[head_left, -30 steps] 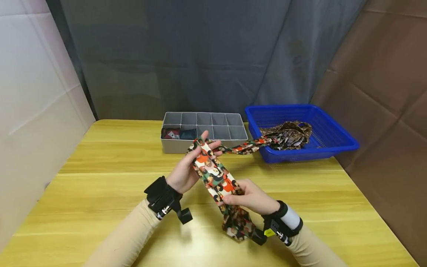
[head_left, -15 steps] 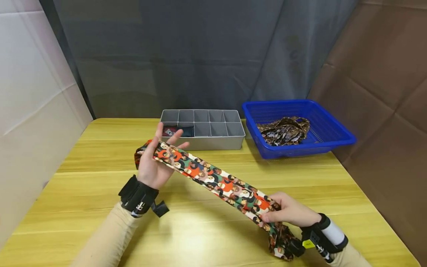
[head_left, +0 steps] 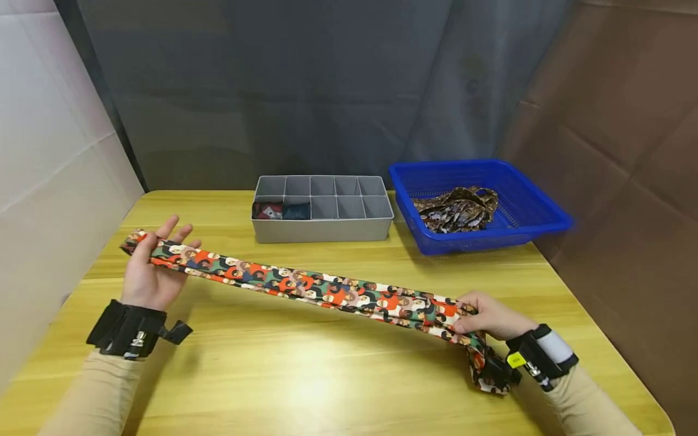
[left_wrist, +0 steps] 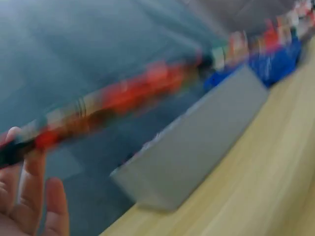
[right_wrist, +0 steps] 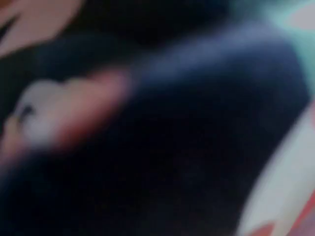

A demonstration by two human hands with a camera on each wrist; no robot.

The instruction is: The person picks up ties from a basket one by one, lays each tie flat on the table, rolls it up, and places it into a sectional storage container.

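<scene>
We see the patterned necktie (head_left: 322, 290) stretched above the worktop (head_left: 305, 375): our left hand (head_left: 149, 272) carries one end on straight fingers, while our right hand (head_left: 488, 316) has its grip curled around the other.

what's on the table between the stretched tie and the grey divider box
Nothing: in the head view, only bare yellow table lies between the patterned tie and the grey divider box.
</scene>
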